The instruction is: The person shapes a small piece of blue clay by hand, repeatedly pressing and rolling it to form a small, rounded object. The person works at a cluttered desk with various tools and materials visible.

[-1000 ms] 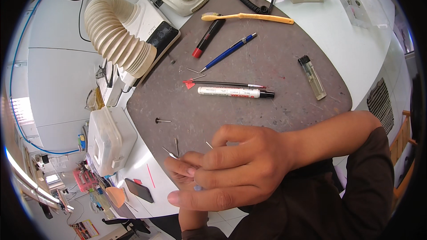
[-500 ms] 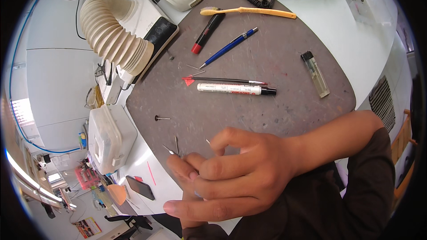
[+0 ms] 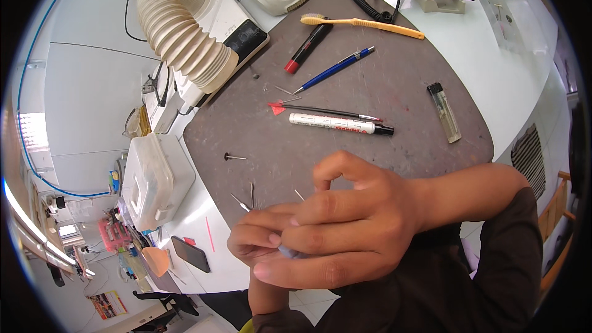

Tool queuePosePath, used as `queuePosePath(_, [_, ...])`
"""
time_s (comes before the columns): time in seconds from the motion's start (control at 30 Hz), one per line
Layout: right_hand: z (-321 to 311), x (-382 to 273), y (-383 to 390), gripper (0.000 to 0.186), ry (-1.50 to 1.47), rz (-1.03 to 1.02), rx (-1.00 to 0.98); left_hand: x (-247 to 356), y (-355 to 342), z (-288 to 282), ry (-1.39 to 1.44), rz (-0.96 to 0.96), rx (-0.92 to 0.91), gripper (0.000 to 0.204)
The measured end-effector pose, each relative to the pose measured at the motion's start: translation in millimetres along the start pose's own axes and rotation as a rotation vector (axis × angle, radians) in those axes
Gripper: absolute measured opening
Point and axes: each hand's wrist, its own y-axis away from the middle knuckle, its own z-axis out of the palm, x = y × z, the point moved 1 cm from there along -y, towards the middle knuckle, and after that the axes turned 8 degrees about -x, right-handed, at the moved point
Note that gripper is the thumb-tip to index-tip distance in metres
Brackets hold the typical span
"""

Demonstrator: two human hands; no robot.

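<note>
Hands [image 3: 364,228] [image 3: 254,237] together, bluish piece [image 3: 287,251] seemingly between

Red lettering [image 3: 353,127] on white marker [image 3: 327,123]

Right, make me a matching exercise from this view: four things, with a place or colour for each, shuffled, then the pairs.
1. Toothbrush
2. Lighter
3. Phone
4. Small bluish piece

A. On the white tabletop, left of the mat
B. Among the fingers of the left hand and right hand
C. Yellow-orange
D. Black-topped, on the mat's right side

Pairs: 1-C, 2-D, 3-A, 4-B
</note>
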Motion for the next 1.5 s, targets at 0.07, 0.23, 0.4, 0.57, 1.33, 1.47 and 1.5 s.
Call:
queuePosePath(0.07, [-4.0,-0.3,-1.1,0.035,-0.012,-0.009,-0.035,1.8,-1.6,3.9,-0.014,0.0,0.034,0.033])
queuePosePath(0.23, [-3.6,0.0,-0.9,0.034,-0.019,-0.027,-0.035,1.2,0.5,4.3,0.018,0.01,0.044,0.034])
queuePosePath(0.4, [0.3,0.3,-0.5,0.027,0.007,-0.026,-0.009,-0.8,-0.4,5.5,0.064,0.015,0.063,0.034])
queuePosePath(0.57, [-0.4,-2.0,0.3,0.025,0.018,-0.014,-0.017,-0.7,3.6,4.7,0.13,-0.052,0.058,0.035])
queuePosePath(1.33, [-7.0,21.9,-2.1,0.053,-0.225,0.244,-0.281,-10.1,-1.3,-31.7,0.598,-0.535,0.009,0.06])
queuePosePath(1.47, [-7.0,23.5,-2.6,0.052,-0.301,0.32,-0.322,-11.0,-2.9,-28.5,0.655,-0.551,0.034,0.051])
queuePosePath(1.5, [-7.2,24.0,-2.8,0.051,-0.303,0.327,-0.323,-10.7,-3.0,-29.9,0.697,-0.572,0.024,0.051])
